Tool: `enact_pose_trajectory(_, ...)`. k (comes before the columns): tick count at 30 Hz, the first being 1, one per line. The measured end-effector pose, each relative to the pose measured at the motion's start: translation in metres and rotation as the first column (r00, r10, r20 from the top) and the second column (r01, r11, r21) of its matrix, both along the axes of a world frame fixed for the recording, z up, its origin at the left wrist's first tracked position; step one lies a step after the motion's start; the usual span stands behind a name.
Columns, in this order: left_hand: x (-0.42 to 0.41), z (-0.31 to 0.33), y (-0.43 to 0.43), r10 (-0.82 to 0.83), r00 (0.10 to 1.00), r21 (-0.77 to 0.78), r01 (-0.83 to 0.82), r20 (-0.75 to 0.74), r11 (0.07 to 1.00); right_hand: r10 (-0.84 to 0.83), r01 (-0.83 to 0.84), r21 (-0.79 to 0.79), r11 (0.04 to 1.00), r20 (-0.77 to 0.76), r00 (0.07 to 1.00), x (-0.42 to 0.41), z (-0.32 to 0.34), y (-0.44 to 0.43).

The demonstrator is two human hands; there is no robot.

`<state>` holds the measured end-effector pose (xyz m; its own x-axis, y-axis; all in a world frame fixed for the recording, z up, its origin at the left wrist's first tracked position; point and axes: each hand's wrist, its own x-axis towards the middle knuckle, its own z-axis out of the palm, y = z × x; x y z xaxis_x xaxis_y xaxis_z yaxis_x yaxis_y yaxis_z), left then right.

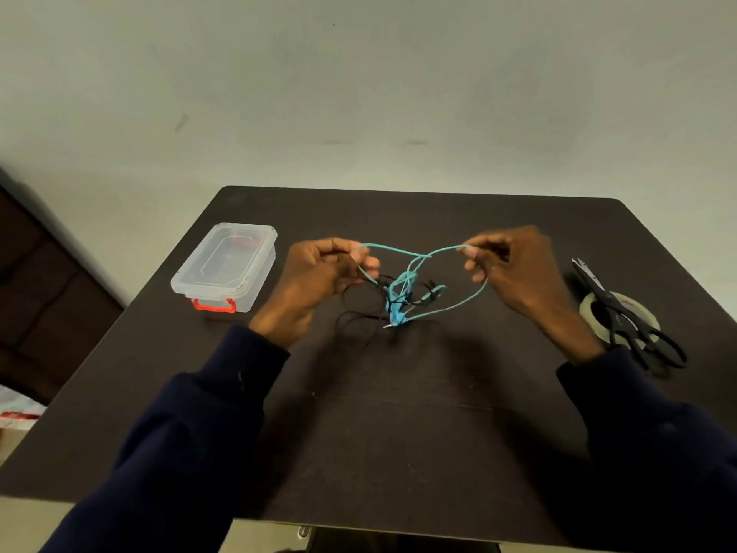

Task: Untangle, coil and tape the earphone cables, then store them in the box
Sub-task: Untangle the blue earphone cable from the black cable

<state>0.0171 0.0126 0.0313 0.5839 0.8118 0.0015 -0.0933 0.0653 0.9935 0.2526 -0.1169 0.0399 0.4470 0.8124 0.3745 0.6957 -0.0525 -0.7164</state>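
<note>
- The scissors [622, 317] cover part of the tape roll [584, 310].
- The black cable [359, 313] blends into the dark table [399, 433]; its path through the tangle with the teal cable [399, 252] cannot be traced.
- Both sleeves [179, 453] run off the lower edge.

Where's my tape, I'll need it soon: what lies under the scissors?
The black scissors lie across a roll of clear tape resting on the table. They cover a strip across the roll; its rim shows either side.
</note>
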Motion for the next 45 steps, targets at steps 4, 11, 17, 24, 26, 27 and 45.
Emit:
enact_pose_trajectory(4,-0.014,0.013,0.001,-0.074,0.979,-0.139,0.101,0.188,0.985,-0.030,0.030,-0.005,1.000,-0.078,0.996,0.003,0.002,0.002)
enact_pose_trajectory(11,-0.033,0.001,-0.001,-0.042,0.941,0.291,0.146,-0.335,0.945,-0.013,0.011,-0.079,0.997,-0.017,1.000,-0.016,-0.006,0.016)
enact_pose_trajectory(17,-0.034,0.001,0.006,-0.096,0.965,0.367,0.184,-0.244,0.912,0.069,-0.101,0.098,0.990,0.294,0.953,-0.050,0.003,0.022)
enact_pose_trajectory(24,-0.036,0.000,0.008,-0.225,0.959,0.135,0.203,0.171,0.970,0.150,-0.105,-0.134,0.985,0.389,0.909,-0.058,0.002,0.029)
enact_pose_trajectory(26,-0.043,-0.002,0.009,-0.263,0.927,0.055,0.258,0.267,0.965,0.088,0.008,-0.275,0.961,0.334,0.939,-0.049,0.001,0.027)
enact_pose_trajectory(27,-0.047,-0.004,0.008,-0.284,0.918,0.040,0.285,0.277,0.958,0.058,0.061,-0.331,0.942,0.337,0.940,-0.044,0.002,0.025)
enact_pose_trajectory(45,-0.058,0.024,0.008,0.108,0.992,0.489,-0.063,-0.065,0.870,0.477,-0.376,0.294,0.879,-0.492,0.728,-0.055,0.059,0.039)
